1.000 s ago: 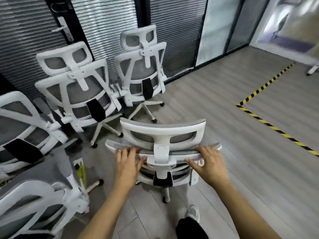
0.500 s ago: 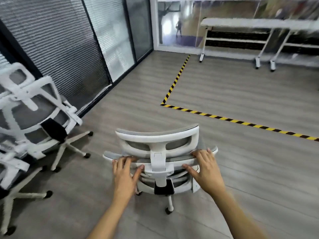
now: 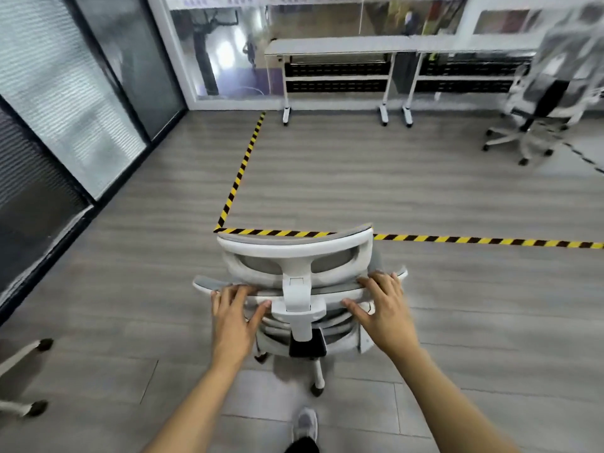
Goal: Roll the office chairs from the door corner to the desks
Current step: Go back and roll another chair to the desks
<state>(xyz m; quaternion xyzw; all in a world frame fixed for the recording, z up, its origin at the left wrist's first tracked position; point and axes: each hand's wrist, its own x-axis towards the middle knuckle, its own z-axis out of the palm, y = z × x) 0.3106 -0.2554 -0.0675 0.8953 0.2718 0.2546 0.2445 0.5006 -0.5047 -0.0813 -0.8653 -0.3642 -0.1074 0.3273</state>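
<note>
floor point(image 3: 425, 191) is being crossed toward the far surfaces point(image 3: 336, 47) | office chair point(image 3: 294, 253) is being rolled upright, at the striped tape point(image 3: 242, 165), well apart from those surfaces | left grip point(image 3: 233, 317) and right grip point(image 3: 385, 308) are being held closed over the backrest top point(image 3: 340, 287), flanking the headrest post point(image 3: 296, 289), for even steering

Bright, even light; blurred, warped edges

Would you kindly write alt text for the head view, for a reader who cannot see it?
A person's left hand and right hand grip the backrest of a white office chair on a grey floor; yellow-black floor tape and white desks lie ahead.
</note>
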